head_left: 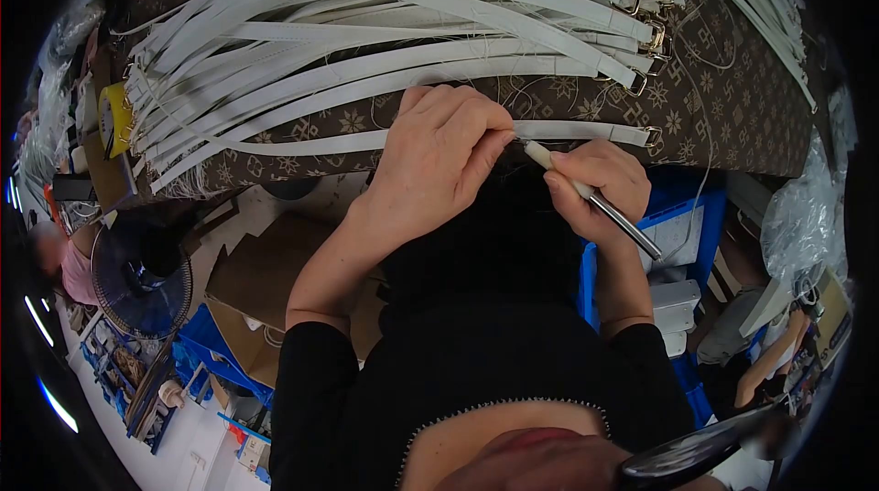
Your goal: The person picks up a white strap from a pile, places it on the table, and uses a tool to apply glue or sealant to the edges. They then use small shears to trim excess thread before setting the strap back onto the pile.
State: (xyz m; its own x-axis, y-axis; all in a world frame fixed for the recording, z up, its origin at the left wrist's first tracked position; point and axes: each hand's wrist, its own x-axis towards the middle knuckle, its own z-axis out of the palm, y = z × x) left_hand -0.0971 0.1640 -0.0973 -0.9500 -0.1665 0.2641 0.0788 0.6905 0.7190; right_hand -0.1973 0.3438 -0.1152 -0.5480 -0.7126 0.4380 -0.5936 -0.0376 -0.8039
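Observation:
A white belt (586, 131) lies along the near edge of the patterned cloth, with a gold buckle (652, 137) at its right end. My left hand (439, 152) is closed over the middle of this belt, thumb and forefinger pinched together at its edge. My right hand (600, 182) grips a pen-shaped tool (586, 190) with a pale front and a shiny metal rear. The tool's tip points at the belt right beside my left fingertips; whether it touches is too small to tell. Loose threads show near the belt.
Many white belts (385, 10) with gold buckles lie heaped beyond my hands on the brown patterned cloth (705, 107). A yellow tape roll (114, 120) stands at left. Below are a cardboard box (275, 262), a fan (142, 280) and a blue crate (710, 226). Other people sit at both sides.

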